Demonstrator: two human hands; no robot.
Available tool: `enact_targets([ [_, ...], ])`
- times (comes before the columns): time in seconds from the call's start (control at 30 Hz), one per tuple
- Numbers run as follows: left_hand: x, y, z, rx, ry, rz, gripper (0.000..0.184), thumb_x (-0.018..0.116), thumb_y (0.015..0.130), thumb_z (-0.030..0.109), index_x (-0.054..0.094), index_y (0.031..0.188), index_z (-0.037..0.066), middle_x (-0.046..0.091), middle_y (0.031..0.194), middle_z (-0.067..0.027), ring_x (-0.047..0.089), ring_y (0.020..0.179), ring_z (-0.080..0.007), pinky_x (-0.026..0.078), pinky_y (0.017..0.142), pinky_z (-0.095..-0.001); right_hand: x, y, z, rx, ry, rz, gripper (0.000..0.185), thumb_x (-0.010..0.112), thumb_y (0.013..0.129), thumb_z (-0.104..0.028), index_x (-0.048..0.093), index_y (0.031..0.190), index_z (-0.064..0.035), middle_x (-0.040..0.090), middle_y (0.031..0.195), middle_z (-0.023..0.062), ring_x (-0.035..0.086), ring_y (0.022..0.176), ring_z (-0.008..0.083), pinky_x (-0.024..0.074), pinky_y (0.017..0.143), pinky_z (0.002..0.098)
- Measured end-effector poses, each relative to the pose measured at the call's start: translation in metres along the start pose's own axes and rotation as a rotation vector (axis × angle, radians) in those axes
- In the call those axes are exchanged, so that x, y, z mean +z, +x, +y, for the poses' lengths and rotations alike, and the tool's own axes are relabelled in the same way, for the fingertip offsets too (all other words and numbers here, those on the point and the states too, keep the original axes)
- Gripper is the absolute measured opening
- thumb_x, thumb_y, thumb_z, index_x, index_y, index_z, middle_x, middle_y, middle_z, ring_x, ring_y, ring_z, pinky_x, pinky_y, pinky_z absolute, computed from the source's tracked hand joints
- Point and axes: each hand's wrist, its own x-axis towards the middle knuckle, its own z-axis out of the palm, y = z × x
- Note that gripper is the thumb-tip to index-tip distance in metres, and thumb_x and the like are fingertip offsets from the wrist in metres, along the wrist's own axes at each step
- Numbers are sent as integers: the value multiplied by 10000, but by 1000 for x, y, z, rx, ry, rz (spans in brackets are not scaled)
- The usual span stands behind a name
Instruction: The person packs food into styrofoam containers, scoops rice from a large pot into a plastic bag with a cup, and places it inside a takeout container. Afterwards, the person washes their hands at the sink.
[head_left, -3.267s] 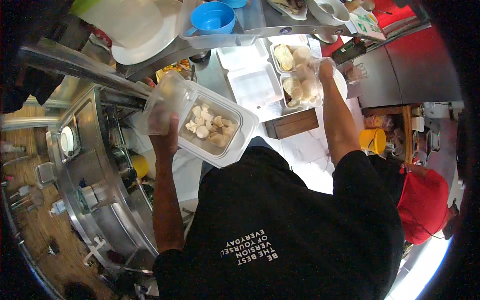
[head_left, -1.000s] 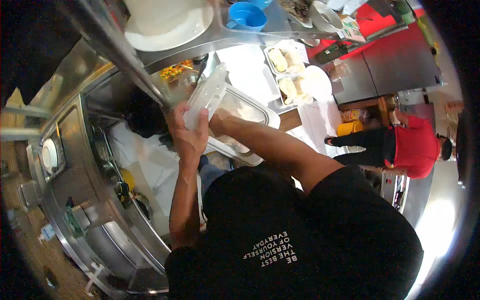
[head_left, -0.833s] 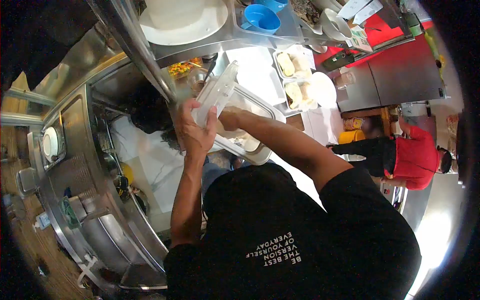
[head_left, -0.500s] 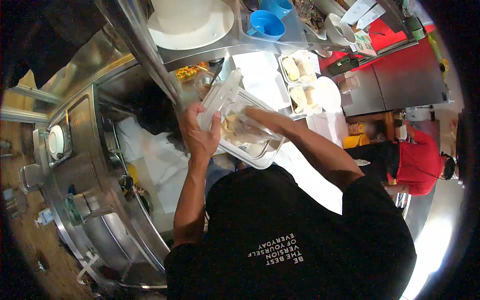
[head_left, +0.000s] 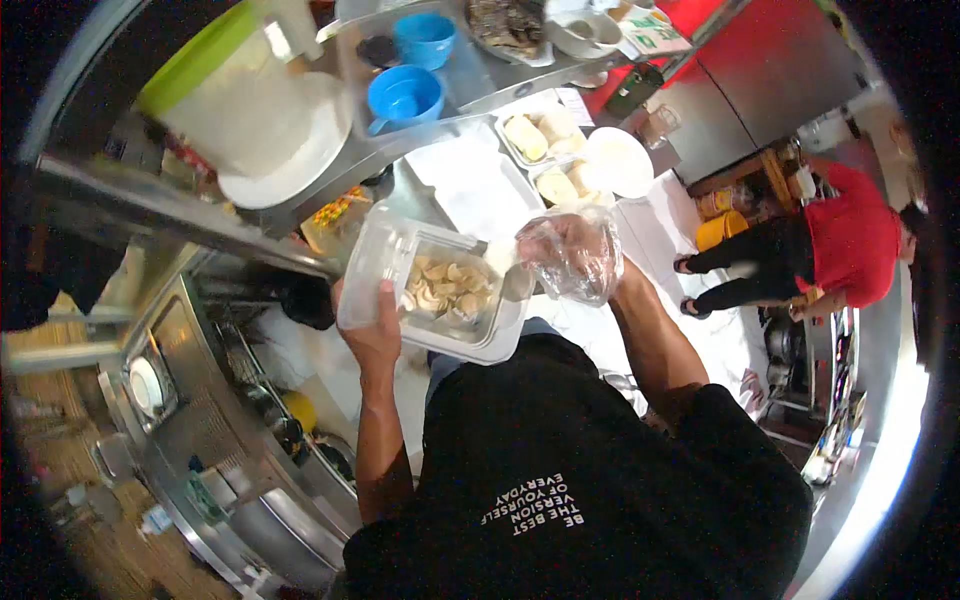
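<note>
My left hand (head_left: 372,335) grips a clear plastic container (head_left: 492,345) by its left end, thumb on top. A translucent lid (head_left: 362,262) is held against that same end. Inside the container lie several pale tan, curved food pieces (head_left: 447,288), too small to name surely. My right hand (head_left: 570,250), in a loose clear plastic glove, is just beyond the container's right end. Its fingers look curled, and the crinkled plastic hides whatever may be in them.
Behind the container lie a white foam tray (head_left: 470,190), food-filled trays (head_left: 545,135) and a round white lid (head_left: 618,162). The shelf above carries blue cups (head_left: 405,97) and a large white tub (head_left: 255,120). A person in a red shirt (head_left: 850,240) stands at right.
My right hand has come out of the container to the right, uncovering the food pieces. The container has shifted left and slightly down in view, still in my left hand.
</note>
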Motion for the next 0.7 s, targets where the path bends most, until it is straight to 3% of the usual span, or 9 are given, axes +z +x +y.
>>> enact_targets([
  [0.13, -3, 2, 16, 86, 118, -47, 303, 652, 895, 205, 573, 1041, -48, 626, 986, -183, 597, 923, -322, 458, 857, -411, -66, -9, 77, -136, 317, 113, 425, 679, 860, -296, 623, 1205, -55, 641, 1190, 71, 607, 1051, 232, 510, 898, 395],
  [0.2, 3, -2, 9, 56, 129, 26, 257, 639, 904, 178, 606, 1024, -47, 645, 1009, -174, 601, 943, -328, 450, 874, -412, -99, -13, 79, -301, -114, 324, 353, 641, 891, -209, 613, 1183, -13, 656, 1085, 73, 629, 974, 185, 532, 831, 313],
  [0.23, 3, -1, 10, 50, 164, 3, 256, 645, 899, 175, 607, 1029, -42, 645, 999, -170, 602, 931, -330, 452, 870, -413, -112, -13, 81, -151, 420, 384, 336, 640, 908, -180, 602, 1158, 42, 661, 1048, 79, 642, 923, 146, 541, 789, 260],
  [0.27, 2, -1, 12, 41, 201, -17, 256, 652, 893, 172, 608, 1033, -38, 645, 989, -166, 602, 919, -332, 454, 867, -413, -138, -4, 99, -125, -1, 434, 345, 625, 916, -184, 593, 1170, 49, 656, 1038, 78, 639, 901, 141, 540, 765, 258],
  [0.33, -2, 1, 10, 47, 289, -81, 232, 644, 891, 164, 606, 1024, -23, 625, 996, -165, 581, 935, -348, 443, 894, -435, -191, 16, 178, -278, 823, 387, 344, 560, 951, -190, 577, 1192, 54, 630, 948, 50, 606, 822, 129, 517, 686, 245],
  [0.5, -25, 0, -83, 555, 788, -185, 238, 593, 927, 190, 597, 1050, -14, 569, 1134, -203, 501, 1087, -402, 375, 976, -501, -260, 80, 267, -413, 567, 567, 275, 463, 985, -154, 587, 1132, 42, 627, 995, 100, 618, 887, 198, 542, 748, 284],
  [0.53, -25, -2, -85, 522, 765, -181, 257, 586, 935, 200, 592, 1079, -12, 560, 1160, -209, 497, 1102, -409, 372, 983, -503, -259, 85, 253, -419, 423, 613, 263, 501, 970, -155, 595, 1121, 39, 615, 938, 78, 602, 845, 179, 532, 703, 281],
  [0.6, -25, -7, -91, 412, 599, -179, 296, 569, 951, 219, 573, 1142, -6, 529, 1223, -222, 483, 1138, -419, 363, 1003, -503, -244, 82, 210, -231, 910, 702, 226, 541, 957, -158, 615, 1067, 25, 631, 913, 75, 618, 797, 178, 545, 675, 301],
  [0.7, -28, -13, -105, 251, 362, -178, 360, 542, 973, 254, 530, 1231, 2, 468, 1307, -244, 453, 1189, -426, 342, 1039, -493, -264, 116, 243, -221, 937, 654, 238, 529, 952, -178, 625, 1036, 23, 649, 929, 105, 641, 806, 211, 556, 699, 337],
])
